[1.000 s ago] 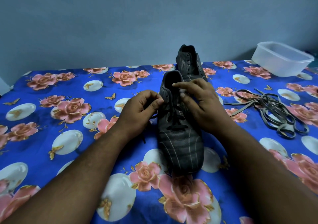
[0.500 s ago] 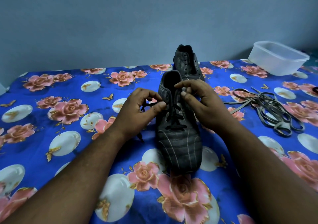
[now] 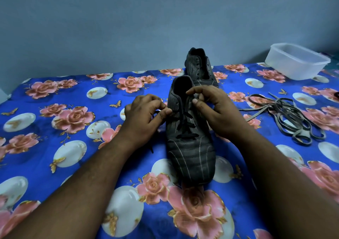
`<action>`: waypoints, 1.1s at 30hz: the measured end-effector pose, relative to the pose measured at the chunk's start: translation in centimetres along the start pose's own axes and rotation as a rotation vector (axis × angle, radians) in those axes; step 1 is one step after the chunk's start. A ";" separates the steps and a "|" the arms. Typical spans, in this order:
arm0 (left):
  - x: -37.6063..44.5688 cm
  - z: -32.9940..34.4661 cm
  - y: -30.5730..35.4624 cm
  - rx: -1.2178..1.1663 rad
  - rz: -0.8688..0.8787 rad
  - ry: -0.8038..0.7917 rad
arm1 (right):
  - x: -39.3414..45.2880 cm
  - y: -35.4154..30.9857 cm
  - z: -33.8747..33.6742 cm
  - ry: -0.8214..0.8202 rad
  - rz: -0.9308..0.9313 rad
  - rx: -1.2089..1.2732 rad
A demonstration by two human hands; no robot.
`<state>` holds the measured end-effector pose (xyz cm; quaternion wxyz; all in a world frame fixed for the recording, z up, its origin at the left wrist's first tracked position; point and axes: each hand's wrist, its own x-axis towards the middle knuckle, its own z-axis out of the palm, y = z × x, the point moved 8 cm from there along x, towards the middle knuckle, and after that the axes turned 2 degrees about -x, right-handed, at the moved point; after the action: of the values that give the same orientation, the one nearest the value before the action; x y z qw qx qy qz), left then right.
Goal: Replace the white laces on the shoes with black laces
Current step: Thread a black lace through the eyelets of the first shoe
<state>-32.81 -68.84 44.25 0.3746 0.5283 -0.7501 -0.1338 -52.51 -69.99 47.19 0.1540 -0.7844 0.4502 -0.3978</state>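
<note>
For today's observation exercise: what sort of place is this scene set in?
Probably a room at home: a flowered blue cloth covers the surface, against a plain wall, with a plastic tub beside it.

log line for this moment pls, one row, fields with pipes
step: threading black lace into near shoe | left hand: pinching lace end | right hand: pinching at eyelets | far shoe: unlaced | old laces: piled right

Left hand (image 3: 146, 115) and right hand (image 3: 216, 110) both pinching.

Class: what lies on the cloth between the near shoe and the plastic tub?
In the head view, the heap of pale removed laces lies between the near shoe and the plastic tub.
</note>
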 end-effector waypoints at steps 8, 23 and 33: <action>-0.2 -1.2 -3.7 0.448 -0.104 -0.048 | 0.0 0.1 -0.3 0.009 0.000 0.002; -1.5 -9.3 -6.3 0.737 -0.432 0.281 | -0.5 -0.1 -0.7 0.010 0.000 -0.031; -0.8 -6.6 -0.2 0.052 0.101 0.205 | -0.6 -0.1 -0.6 0.010 -0.002 -0.046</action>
<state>-27.92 -66.96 48.28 0.4418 0.5103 -0.7368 -0.0405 -53.11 -69.37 47.37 0.1334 -0.7863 0.4593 -0.3912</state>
